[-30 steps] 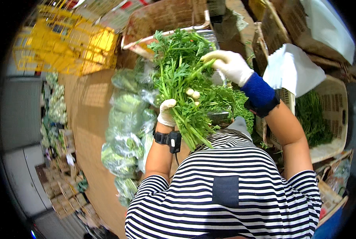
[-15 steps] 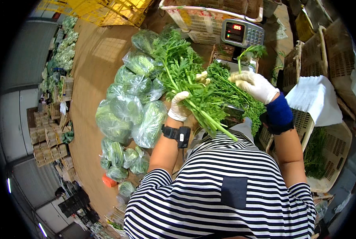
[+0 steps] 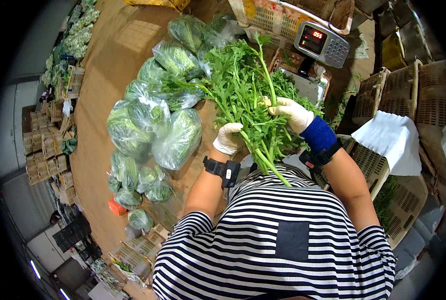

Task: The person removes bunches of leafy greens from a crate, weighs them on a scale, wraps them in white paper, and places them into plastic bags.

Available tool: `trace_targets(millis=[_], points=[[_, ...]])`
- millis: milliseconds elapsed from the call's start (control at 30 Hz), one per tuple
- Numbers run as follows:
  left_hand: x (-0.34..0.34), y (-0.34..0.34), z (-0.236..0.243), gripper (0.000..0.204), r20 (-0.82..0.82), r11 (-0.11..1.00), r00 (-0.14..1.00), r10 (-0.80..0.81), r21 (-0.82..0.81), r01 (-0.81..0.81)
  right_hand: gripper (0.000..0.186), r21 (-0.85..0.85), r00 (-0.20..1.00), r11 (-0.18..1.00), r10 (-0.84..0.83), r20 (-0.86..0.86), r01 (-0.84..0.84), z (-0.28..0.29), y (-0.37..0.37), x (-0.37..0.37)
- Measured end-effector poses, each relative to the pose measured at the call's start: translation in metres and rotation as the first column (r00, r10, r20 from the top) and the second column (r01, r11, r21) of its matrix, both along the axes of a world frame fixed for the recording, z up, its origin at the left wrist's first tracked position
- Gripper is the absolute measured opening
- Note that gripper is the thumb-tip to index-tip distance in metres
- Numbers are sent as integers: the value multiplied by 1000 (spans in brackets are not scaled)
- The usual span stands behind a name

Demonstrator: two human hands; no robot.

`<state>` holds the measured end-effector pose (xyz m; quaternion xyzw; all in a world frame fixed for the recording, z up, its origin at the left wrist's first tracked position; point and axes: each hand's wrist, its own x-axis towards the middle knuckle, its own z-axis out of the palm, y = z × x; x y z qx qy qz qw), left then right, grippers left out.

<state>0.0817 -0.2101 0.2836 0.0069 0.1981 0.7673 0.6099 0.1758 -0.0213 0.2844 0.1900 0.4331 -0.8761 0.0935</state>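
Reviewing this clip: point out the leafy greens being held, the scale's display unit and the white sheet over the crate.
Leafy greens [image 3: 242, 90]: head view, on the bunch's leaves.
Display unit [image 3: 323, 45]: head view, middle of its front face.
White sheet [image 3: 389, 142]: head view, middle of its surface.

My leafy bunch [image 3: 243, 82] is hiding most fingers of my left hand [image 3: 228, 139], and its leaves are overlapping part of my right hand [image 3: 295, 115]. Greens are covering some of the scale's platform [image 3: 308, 88]. A white sheet [image 3: 388, 142] is masking part of a crate [image 3: 407, 202]. The upper edge is cutting off a yellow frame [image 3: 164, 3]; the lower edge is cropping my striped shirt [image 3: 253, 225].
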Motion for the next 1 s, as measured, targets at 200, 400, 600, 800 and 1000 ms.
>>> trace_targets(millis=[200, 400, 600, 800, 1000], points=[[-3, -21, -32, 35, -8, 942, 1000, -17, -334, 13, 50, 637, 962, 727, 255, 98, -257, -3, -9, -15], [10, -13, -40, 40, -161, 875, 974, 157, -435, -213, 68, 794, 976, 571, 169, 135, -209, -1, -38, -24], [13, -35, -39, 34, 66, 900, 982, 179, -414, -136, 24, -109, 993, 988, 116, 11, -114, -44, -19, -9], [13, -38, -51, 50, 93, 950, 978, 184, -272, -153, 23, -213, 993, 974, 91, 80, -73, -49, -10, -5], [15, -32, -68, 51, -6, 905, 981, 194, -386, -181, 38, 51, 985, 985, 164, 46, -166, -63, 7, -7]])
